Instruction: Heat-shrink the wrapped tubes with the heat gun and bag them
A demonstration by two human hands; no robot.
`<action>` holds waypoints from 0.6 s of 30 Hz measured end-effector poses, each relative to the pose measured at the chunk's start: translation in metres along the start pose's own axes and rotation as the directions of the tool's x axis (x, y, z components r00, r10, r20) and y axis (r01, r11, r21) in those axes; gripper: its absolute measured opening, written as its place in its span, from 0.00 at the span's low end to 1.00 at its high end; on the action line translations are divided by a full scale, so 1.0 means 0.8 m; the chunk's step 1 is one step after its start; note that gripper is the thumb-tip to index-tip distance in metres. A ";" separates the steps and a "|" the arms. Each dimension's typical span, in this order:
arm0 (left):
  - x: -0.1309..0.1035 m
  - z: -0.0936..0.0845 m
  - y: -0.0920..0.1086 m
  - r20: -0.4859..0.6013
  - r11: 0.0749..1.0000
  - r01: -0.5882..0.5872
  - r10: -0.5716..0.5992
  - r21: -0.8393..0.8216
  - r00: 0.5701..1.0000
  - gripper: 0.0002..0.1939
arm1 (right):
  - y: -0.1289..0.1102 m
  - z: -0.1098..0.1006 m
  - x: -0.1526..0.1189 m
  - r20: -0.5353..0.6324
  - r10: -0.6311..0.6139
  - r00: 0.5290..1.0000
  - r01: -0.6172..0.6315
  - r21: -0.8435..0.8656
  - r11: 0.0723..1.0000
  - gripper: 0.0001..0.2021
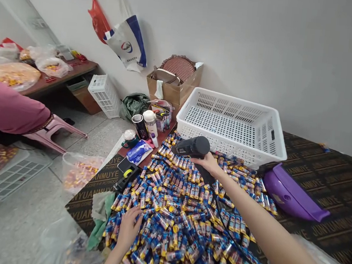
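A wide pile of small blue-and-yellow wrapped tubes (171,214) covers the table. My right hand (207,164) is wrapped round the handle of a black hair dryer (192,146), whose barrel lies level above the far part of the pile. A black cord runs from below the handle across the tubes toward the lower right. At the pile's left side my left hand (130,226) rests on the tubes, fingers spread and pointing away, with nothing seen in it.
Behind the pile stands a white plastic crate (224,147). A purple scoop (294,195) is at the right. Left are a tape dispenser (126,177), tissue pack (139,151), bottles and a green cloth (100,220). A person in pink (10,105) sits far left.
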State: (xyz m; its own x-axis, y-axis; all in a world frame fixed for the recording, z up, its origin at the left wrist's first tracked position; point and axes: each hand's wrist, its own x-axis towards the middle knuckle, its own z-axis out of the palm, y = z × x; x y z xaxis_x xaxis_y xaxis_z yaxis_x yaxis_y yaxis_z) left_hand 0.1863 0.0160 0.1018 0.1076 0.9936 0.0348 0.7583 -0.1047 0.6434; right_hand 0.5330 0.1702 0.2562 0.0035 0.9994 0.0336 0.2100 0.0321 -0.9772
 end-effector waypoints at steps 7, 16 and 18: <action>0.003 -0.002 0.005 0.021 1.000 -0.015 0.015 -0.022 1.000 0.15 | -0.015 -0.023 -0.051 0.017 0.092 0.996 -0.088 -0.138 0.986 0.15; -0.010 -0.003 0.004 0.009 0.991 -0.128 0.129 -0.041 0.992 0.17 | -0.028 -0.136 -0.186 -0.269 0.485 0.832 -0.499 0.015 0.866 0.15; -0.016 -0.006 0.001 -0.008 0.983 -0.180 0.180 -0.046 0.984 0.16 | -0.027 -0.159 -0.217 -0.407 0.498 0.766 -0.522 0.060 0.851 0.13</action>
State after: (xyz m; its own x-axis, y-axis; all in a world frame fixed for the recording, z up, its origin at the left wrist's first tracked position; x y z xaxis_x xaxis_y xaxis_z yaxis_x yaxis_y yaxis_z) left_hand 0.1820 0.0038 0.1056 0.2367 0.9589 0.1562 0.6964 -0.2796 0.6610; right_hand 0.6522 -0.0055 0.2982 0.5051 0.7769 -0.3759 0.1183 -0.4937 -0.8615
